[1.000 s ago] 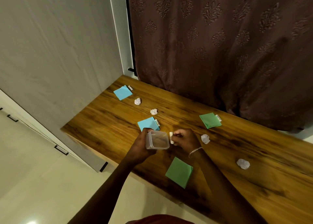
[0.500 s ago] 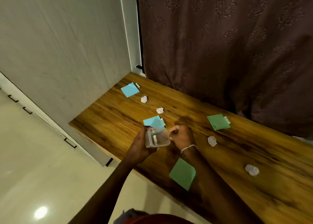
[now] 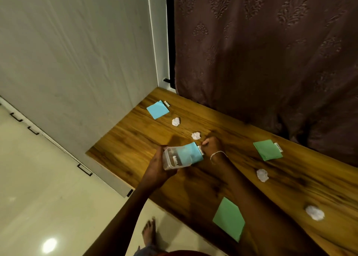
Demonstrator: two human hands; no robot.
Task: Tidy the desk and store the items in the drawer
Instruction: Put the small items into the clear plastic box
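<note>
Left hand (image 3: 157, 166) grips a clear container (image 3: 175, 158) over the wooden desk (image 3: 290, 180); right hand (image 3: 212, 146) curled at a white clip (image 3: 200, 150).

No legible text — labels too blurred

The wooden desk (image 3: 135, 145) carries blue (image 3: 157, 109) and green paper squares (image 3: 229, 218), plus scattered crumpled paper balls (image 3: 262, 175).

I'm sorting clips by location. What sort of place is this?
Likely a room at home: a wooden desk set against a patterned curtain, a cabinet alongside, a tiled floor, and a bare foot.
</note>
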